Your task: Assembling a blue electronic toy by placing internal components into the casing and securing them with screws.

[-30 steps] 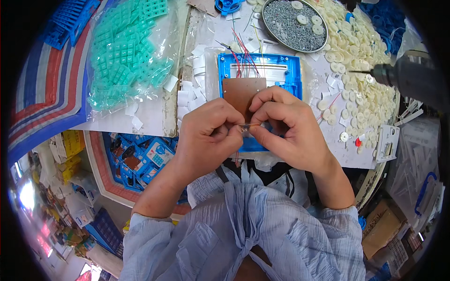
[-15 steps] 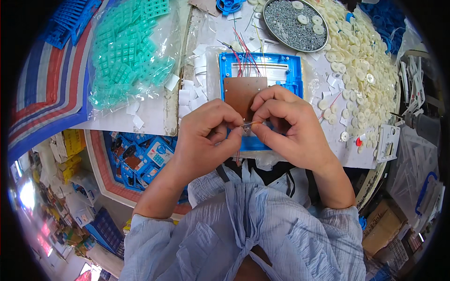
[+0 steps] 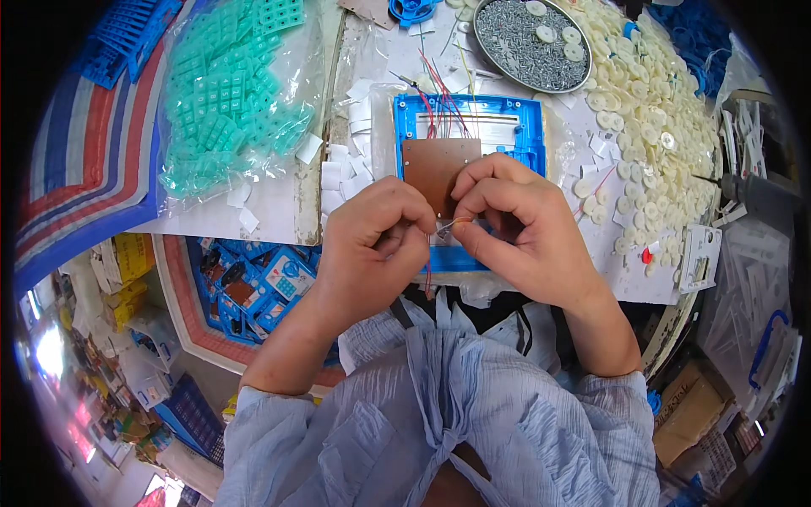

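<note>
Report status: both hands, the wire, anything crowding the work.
Left hand and right hand both pinch a thin wire, fingertips close together. Blue frame with brown board directly beneath. White discs piled at right, clear of the hands.

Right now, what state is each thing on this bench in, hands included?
left hand: closed, pinching a thin wire
right hand: closed, pinching the same thin wire
blue plastic frame: flat on the bench, open side up
brown circuit board: lying in the frame
round metal dish of screws: nearly full
clear bag of teal plastic pieces: lying flat, bulging
</note>
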The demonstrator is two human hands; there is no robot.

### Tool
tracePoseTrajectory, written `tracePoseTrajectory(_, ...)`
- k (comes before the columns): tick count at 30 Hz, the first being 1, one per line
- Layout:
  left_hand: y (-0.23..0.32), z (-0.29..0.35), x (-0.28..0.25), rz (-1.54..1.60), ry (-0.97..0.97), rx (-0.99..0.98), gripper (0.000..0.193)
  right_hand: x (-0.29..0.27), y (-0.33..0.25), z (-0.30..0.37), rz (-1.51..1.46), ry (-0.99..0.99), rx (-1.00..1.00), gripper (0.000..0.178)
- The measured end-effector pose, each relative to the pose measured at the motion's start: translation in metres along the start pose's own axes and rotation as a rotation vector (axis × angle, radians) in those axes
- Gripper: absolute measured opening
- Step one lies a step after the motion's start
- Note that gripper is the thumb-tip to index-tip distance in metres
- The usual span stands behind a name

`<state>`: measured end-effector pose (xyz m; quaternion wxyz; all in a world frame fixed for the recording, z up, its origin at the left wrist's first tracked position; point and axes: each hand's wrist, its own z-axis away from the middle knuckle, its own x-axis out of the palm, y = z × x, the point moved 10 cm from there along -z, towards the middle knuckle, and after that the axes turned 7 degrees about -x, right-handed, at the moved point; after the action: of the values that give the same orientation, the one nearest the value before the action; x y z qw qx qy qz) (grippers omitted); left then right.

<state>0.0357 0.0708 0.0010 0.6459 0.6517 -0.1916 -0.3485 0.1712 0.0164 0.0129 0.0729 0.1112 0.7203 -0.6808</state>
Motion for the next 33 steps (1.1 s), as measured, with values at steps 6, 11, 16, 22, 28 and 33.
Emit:
tracePoseTrajectory(6, 0.002, 0.002, -0.001, -0.001, -0.006, -0.098, 0.019, 0.000, 0.000, 0.000, -0.021, 0.011, -0.004, 0.008)
tracePoseTrajectory(11, -0.002, 0.002, 0.001, 0.004, 0.009, -0.038, 0.018, 0.000, 0.000, 0.000, -0.027, 0.004, -0.008, 0.008)
tracePoseTrajectory(16, -0.004, 0.002, 0.001, 0.049, 0.004, -0.102, 0.016, 0.001, 0.000, -0.001, -0.087, 0.003, -0.013, 0.008)
tracePoseTrajectory(22, -0.007, 0.003, 0.002, 0.108, -0.023, -0.133, 0.013, 0.000, -0.004, 0.000, -0.029, 0.022, -0.031, 0.010)
tracePoseTrajectory(28, -0.013, 0.005, 0.007, 0.210, -0.031, -0.174, 0.011, 0.005, -0.041, 0.018, 0.396, 0.123, -0.334, 0.027)
tracePoseTrajectory(33, -0.008, 0.006, 0.011, 0.239, -0.015, -0.208, 0.010, 0.010, -0.042, 0.032, 0.477, 0.171, -0.350, 0.035)
